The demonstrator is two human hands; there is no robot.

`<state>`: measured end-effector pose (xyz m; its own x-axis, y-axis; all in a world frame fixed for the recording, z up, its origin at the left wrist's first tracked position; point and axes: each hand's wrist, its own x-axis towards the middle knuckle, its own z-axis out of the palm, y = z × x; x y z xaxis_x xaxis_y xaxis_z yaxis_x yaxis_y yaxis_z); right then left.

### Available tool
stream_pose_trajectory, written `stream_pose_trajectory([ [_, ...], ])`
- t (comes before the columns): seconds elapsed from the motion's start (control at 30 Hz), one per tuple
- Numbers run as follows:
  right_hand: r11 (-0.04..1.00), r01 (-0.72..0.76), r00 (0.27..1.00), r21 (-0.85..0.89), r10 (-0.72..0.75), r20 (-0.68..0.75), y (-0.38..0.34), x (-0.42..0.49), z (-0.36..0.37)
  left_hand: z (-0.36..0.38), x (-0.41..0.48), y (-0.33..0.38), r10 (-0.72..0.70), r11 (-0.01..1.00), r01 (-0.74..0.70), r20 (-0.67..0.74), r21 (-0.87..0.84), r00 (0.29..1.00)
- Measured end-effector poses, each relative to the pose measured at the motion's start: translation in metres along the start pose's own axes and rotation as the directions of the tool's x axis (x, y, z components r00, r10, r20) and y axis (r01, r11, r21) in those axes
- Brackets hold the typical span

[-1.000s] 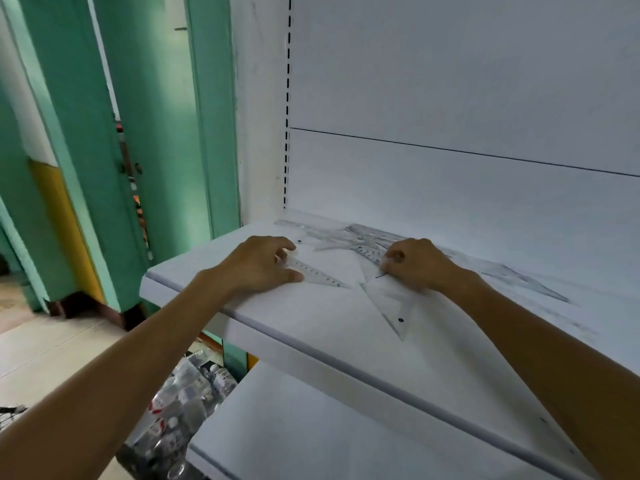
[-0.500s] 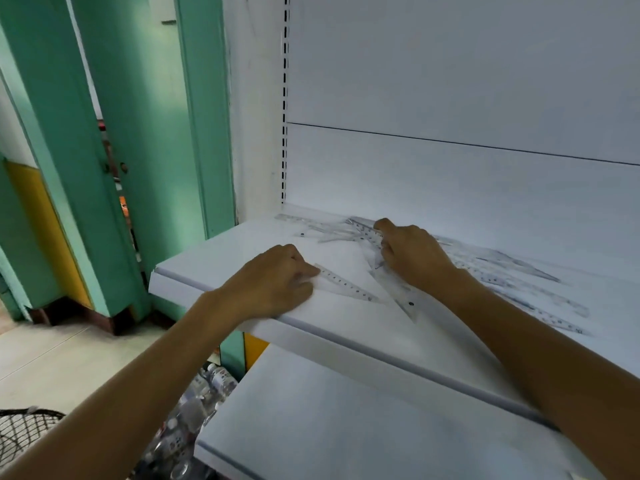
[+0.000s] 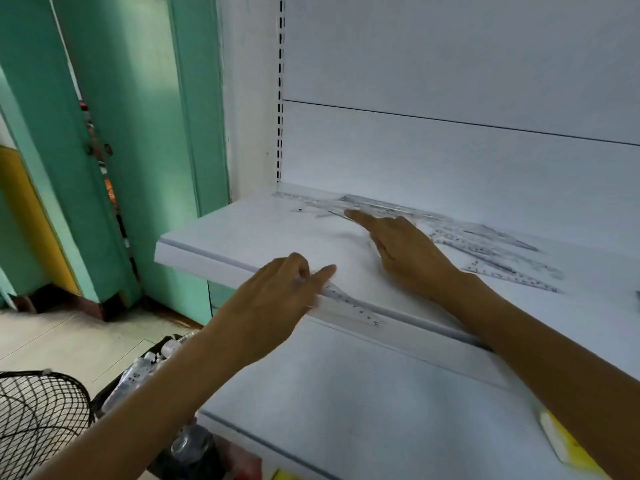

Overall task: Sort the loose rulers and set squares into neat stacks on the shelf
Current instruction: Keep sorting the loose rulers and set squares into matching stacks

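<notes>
Left hand (image 3: 273, 306) pinching a clear ruler (image 3: 356, 308) at the shelf (image 3: 249, 230) edge, right hand (image 3: 412, 258) spread flat, forefinger touching the ruler pile (image 3: 485, 244)

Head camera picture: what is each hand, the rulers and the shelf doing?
pile of rulers and set squares: loose, overlapping, not stacked.
clear ruler: held, lying along the front edge of the shelf.
left hand: pinches the clear ruler.
right hand: flat, fingertip touching the pile.

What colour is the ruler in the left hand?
Clear plastic with dark printed numerals: the ruler in the left hand, best seen in the head view.
</notes>
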<state>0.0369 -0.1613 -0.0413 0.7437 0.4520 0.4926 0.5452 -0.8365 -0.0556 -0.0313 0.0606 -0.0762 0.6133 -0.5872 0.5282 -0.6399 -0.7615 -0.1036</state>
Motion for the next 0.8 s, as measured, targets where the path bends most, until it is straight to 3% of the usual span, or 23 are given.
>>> stream_pose_trajectory([
  [0.1,1.0,-0.014,1.0,0.0,0.014,-0.006,-0.002,-0.009,-0.003,-0.001,0.008,0.002,-0.064,0.998,0.062,0.076,0.028,0.995],
  [0.2,0.998,-0.066,0.997,-0.009,0.066,-0.051,-0.001,-0.02,-0.009,0.0,0.016,0.004,-0.123,0.992,0.121,0.058,0.035,0.991],
  [0.3,0.987,-0.162,0.98,0.0,0.161,-0.115,0.005,-0.033,-0.02,-0.006,0.031,0.008,-0.157,0.988,0.157,0.005,0.009,0.988],
  [0.43,0.956,-0.294,0.939,-0.009,0.287,-0.192,0.025,-0.06,-0.041,-0.008,0.062,0.027,-0.204,0.977,0.207,0.06,-0.047,0.977],
  [0.8,0.801,-0.598,0.767,-0.034,0.559,-0.316,0.102,-0.172,-0.105,0.02,0.141,0.12,0.069,0.968,-0.058,0.037,-0.245,0.997],
])
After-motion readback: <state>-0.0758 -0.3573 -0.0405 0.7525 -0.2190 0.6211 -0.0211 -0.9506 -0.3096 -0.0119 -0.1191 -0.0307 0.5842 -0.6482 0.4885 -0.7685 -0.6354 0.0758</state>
